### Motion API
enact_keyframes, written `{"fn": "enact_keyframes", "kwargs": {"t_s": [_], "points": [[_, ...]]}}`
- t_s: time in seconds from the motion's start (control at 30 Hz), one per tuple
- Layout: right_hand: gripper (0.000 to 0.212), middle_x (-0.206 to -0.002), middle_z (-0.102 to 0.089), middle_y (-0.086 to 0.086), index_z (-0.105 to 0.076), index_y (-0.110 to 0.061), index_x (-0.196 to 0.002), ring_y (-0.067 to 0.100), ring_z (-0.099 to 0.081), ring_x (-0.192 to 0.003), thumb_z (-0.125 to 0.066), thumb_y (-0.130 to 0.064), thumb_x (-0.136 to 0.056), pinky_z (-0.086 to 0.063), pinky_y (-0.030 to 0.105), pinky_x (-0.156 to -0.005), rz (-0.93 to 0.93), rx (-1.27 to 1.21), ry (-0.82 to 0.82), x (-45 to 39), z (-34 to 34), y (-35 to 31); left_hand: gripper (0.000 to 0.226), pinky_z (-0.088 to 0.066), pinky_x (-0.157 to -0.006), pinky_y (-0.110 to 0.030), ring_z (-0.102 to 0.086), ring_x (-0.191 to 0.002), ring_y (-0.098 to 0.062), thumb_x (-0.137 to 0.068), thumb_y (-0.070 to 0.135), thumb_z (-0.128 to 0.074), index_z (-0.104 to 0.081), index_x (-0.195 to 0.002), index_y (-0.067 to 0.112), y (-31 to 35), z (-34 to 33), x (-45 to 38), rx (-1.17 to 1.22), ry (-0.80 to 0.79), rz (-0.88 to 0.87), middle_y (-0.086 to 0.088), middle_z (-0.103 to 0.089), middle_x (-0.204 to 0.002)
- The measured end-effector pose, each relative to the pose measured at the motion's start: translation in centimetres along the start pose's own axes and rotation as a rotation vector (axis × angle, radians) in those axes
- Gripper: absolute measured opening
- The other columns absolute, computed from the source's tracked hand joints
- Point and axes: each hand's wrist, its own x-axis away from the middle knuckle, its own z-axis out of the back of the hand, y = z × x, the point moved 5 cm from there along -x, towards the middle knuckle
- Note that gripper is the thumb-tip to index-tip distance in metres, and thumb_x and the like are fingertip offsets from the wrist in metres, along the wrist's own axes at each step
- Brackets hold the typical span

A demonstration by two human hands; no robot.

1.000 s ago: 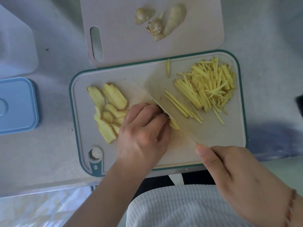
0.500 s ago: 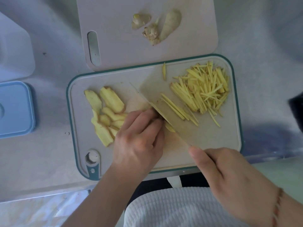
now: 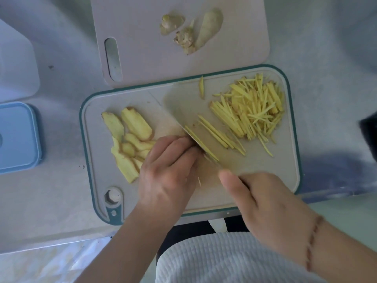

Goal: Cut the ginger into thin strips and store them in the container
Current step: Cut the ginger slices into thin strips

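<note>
On the teal-rimmed board (image 3: 89,160), ginger slices (image 3: 130,139) are pinned by curled left hand (image 3: 169,170) fingers; a knife (image 3: 183,107) is gripped by the right hand (image 3: 263,199). Left of it, the blue container (image 3: 18,137) is lidded, contents unseen.

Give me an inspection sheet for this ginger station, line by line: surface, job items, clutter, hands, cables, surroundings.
Surface: grey counter; teal-rimmed board near the front edge, overlapping a pink board behind it.
Job's things: strips piled at the teal-rimmed board's right; slices at its left; knife blade down mid-board; blue container closed, at the left on the counter.
Clutter: ginger offcuts on the pink board; one stray strip near the teal-rimmed board's far edge.
Hands: left hand fingers curled, pressing ginger by the blade; right hand grips the knife handle.
Cables: nothing seen.
Surroundings: white object at the far left; cannot tell what it is.
</note>
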Motion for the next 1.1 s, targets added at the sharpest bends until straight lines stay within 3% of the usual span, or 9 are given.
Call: {"fn": "enact_keyframes", "kwargs": {"t_s": [0.1,0.23,0.4,0.5,0.63,0.73,0.83,0.97,1.1], "points": [[0.064,-0.037,-0.028,-0.003,-0.030,-0.019,-0.048,0.011,-0.030,-0.037,-0.017,-0.071,-0.083,-0.034,0.026,-0.042,0.060,-0.046,0.019,-1.7,0.4,-2.1,0.020,-0.050,-0.087,-0.024,-0.068,-0.090,-0.028,-0.086,-0.015,-0.065,-0.078,-0.085,0.000,-0.2,0.0,0.0,-0.030,-0.018,-0.019,-0.008,-0.075,-0.093],[0.070,-0.043,-0.034,0.000,-0.035,-0.018,-0.054,0.014,-0.031,-0.041,-0.013,-0.077,-0.085,-0.031,0.022,-0.045,0.004,-0.055,-0.018,1.3,0.7,-0.2,0.026,-0.040,-0.093,-0.013,-0.063,-0.093,-0.022,-0.085,-0.019,-0.063,-0.079,-0.089,0.001,-0.3,0.5,0.1,-0.064,-0.035,-0.015,-0.008,-0.074,-0.096],[0.074,-0.043,-0.035,-0.001,-0.031,-0.017,-0.051,0.014,-0.034,-0.042,-0.007,-0.081,-0.080,-0.034,0.025,-0.048,-0.035,0.014,-0.049,1.2,0.0,0.4,0.037,-0.051,-0.081,-0.025,-0.066,-0.089,-0.025,-0.101,-0.003,-0.046,-0.079,-0.086,0.005,-0.1,0.7,-0.3,-0.059,-0.022,-0.043,-0.003,-0.075,-0.092],[0.068,-0.041,-0.030,-0.001,-0.032,-0.018,-0.051,0.011,-0.032,-0.039,-0.010,-0.076,-0.079,-0.038,0.032,-0.045,0.041,-0.016,-0.041,-1.1,-0.4,-1.5,0.032,-0.044,-0.082,-0.017,-0.063,-0.090,-0.020,-0.087,-0.017,-0.055,-0.079,-0.085,0.005,-0.2,0.7,-0.6,-0.072,-0.025,-0.056,-0.003,-0.075,-0.089],[0.073,-0.043,-0.033,0.001,-0.035,-0.016,-0.054,0.015,-0.032,-0.041,-0.011,-0.078,-0.084,-0.034,0.029,-0.049,0.011,-0.045,0.001,0.6,0.2,-0.4,0.036,-0.034,-0.079,-0.012,-0.059,-0.087,-0.017,-0.084,-0.018,-0.053,-0.079,-0.083,0.007,0.0,1.0,-0.9,-0.095,-0.019,-0.081,-0.003,-0.074,-0.086],[0.067,-0.048,-0.043,-0.003,-0.045,-0.030,-0.060,0.016,-0.039,-0.047,-0.009,-0.085,-0.075,-0.034,0.022,-0.051,-0.047,-0.028,-0.004,2.6,0.3,0.9,0.039,-0.036,-0.080,-0.012,-0.059,-0.089,-0.016,-0.090,-0.014,-0.048,-0.080,-0.085,0.007,-0.2,1.0,-0.8,-0.091,-0.022,-0.090,-0.004,-0.076,-0.089],[0.073,-0.043,-0.032,0.000,-0.038,-0.021,-0.055,0.014,-0.029,-0.042,-0.008,-0.082,-0.079,-0.031,0.025,-0.046,0.009,-0.023,-0.042,0.6,-0.7,0.1,0.035,-0.042,-0.081,-0.014,-0.062,-0.090,-0.016,-0.080,-0.020,-0.059,-0.081,-0.086,0.008,-0.6,0.9,-0.6,-0.099,-0.031,-0.102,-0.003,-0.077,-0.091],[0.069,-0.040,-0.024,-0.002,-0.027,-0.014,-0.051,0.012,-0.026,-0.039,-0.016,-0.073,-0.084,-0.031,0.028,-0.043,0.049,-0.107,-0.018,-1.0,-0.2,-1.5,0.035,-0.044,-0.078,-0.016,-0.064,-0.089,-0.017,-0.084,-0.017,-0.055,-0.080,-0.084,0.007,-0.6,0.9,-0.7,-0.091,-0.038,-0.110,-0.002,-0.076,-0.089],[0.069,-0.045,-0.034,0.001,-0.039,-0.019,-0.062,0.014,-0.032,-0.043,-0.014,-0.082,-0.079,-0.032,0.025,-0.049,-0.034,-0.086,0.003,2.4,0.1,0.5,0.047,-0.046,-0.077,-0.018,-0.063,-0.090,-0.017,-0.101,-0.001,-0.038,-0.081,-0.083,0.007,-0.7,1.2,-0.6,-0.058,-0.026,-0.125,-0.004,-0.077,-0.091]]}}
